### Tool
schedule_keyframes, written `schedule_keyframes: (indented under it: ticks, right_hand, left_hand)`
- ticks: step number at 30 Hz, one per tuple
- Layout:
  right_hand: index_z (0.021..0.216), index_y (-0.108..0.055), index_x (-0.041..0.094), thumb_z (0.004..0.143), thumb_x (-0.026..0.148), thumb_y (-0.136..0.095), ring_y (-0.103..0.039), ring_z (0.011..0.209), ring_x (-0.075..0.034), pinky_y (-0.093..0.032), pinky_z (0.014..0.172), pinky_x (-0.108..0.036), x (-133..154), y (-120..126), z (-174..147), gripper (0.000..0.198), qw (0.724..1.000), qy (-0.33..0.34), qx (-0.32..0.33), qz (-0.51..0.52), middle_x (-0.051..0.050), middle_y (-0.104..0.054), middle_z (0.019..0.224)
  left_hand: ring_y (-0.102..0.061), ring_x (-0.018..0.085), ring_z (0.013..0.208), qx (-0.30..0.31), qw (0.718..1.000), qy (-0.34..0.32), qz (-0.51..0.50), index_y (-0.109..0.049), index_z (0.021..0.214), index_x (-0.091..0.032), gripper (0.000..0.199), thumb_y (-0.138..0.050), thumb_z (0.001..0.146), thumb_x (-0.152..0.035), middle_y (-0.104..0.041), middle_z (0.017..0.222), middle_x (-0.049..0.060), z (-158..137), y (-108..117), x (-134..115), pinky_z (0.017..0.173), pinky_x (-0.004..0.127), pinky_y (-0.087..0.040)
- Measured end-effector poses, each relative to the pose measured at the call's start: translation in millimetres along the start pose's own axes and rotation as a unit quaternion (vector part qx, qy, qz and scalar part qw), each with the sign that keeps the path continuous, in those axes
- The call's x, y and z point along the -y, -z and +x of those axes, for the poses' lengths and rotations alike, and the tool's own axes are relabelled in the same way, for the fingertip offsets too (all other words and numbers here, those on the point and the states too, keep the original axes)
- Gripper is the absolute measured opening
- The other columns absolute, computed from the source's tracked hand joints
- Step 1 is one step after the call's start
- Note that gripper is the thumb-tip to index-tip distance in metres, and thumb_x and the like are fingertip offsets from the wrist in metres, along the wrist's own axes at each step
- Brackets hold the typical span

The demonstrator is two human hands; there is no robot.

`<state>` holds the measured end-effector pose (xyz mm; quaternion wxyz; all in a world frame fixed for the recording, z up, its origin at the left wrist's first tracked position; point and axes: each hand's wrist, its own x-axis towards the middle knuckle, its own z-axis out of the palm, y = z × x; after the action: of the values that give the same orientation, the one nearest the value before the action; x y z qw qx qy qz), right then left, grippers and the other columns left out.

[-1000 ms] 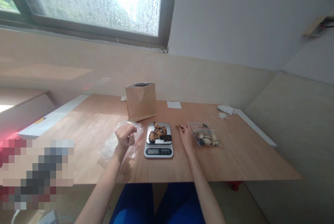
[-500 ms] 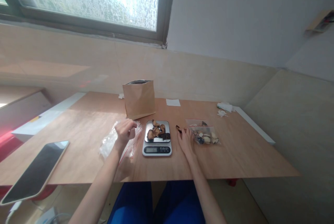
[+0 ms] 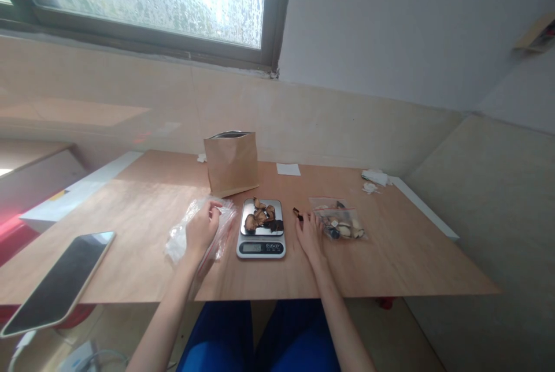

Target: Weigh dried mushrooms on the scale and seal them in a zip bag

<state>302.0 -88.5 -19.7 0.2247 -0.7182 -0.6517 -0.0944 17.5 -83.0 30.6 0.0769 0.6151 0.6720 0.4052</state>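
Note:
A white kitchen scale [image 3: 261, 248] stands between my hands with several brown dried mushroom pieces [image 3: 262, 216] on its metal plate. Its small display is lit, but the digits are too blurred to read. My left hand [image 3: 203, 227] is over a crumpled clear plastic bag [image 3: 178, 239], its fingers loosely bent and apart, with nothing visible in them. My right hand [image 3: 309, 234] lies low over the table to the right of the scale. Its fingertips are closed on a small dark dried mushroom piece [image 3: 296, 212]. Beside it lies a zip bag [image 3: 344, 227] of pale and dark pieces.
Behind the scale stands an open brown paper pouch [image 3: 231, 164]. A white paper slip [image 3: 288, 169] lies near the wall, and crumpled tissue [image 3: 375, 177] sits at the back right. A phone [image 3: 60, 282] on a cable juts in at the left front edge.
My left hand has shifted slightly left, and its fingers have loosened from a tighter curl. My right hand keeps its place with the dark piece. The view has tilted very slightly.

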Motion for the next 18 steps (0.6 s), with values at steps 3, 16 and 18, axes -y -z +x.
schedule_keyframes:
  ticks: [3,16,18]
  right_hand:
    - [0.097,-0.060,0.014,0.088,0.023,-0.042,-0.050,0.092,-0.025,-0.036,0.077,-0.035,0,-1,0,0.022,1.000,0.001,-0.006,0.002,-0.012,-0.059,0.097]
    - [0.099,-0.056,0.012,0.084,0.020,-0.045,-0.051,0.095,-0.026,-0.037,0.079,-0.035,0,-2,0,0.020,1.000,-0.016,0.000,0.018,-0.013,-0.059,0.100]
    - [0.101,-0.055,0.011,0.083,0.020,-0.045,-0.051,0.095,-0.026,-0.037,0.080,-0.037,0,-3,0,0.022,0.999,-0.023,-0.007,0.026,-0.014,-0.058,0.101]
  left_hand:
    - [-0.058,0.024,0.089,-0.074,0.997,-0.013,-0.013,-0.053,0.100,-0.016,0.025,-0.045,0.077,-0.024,-0.060,0.097,0.010,7,-12,16,0.078,0.037,-0.044]
    - [-0.056,0.025,0.107,0.012,0.979,0.044,-0.201,-0.019,0.130,-0.020,0.092,-0.072,0.058,-0.042,-0.055,0.119,0.012,78,-71,59,0.088,0.039,-0.045]
    - [-0.059,0.026,0.100,0.018,0.985,0.074,-0.152,-0.025,0.128,-0.020,0.087,-0.071,0.058,-0.045,-0.060,0.108,0.011,76,-71,60,0.082,0.038,-0.047]
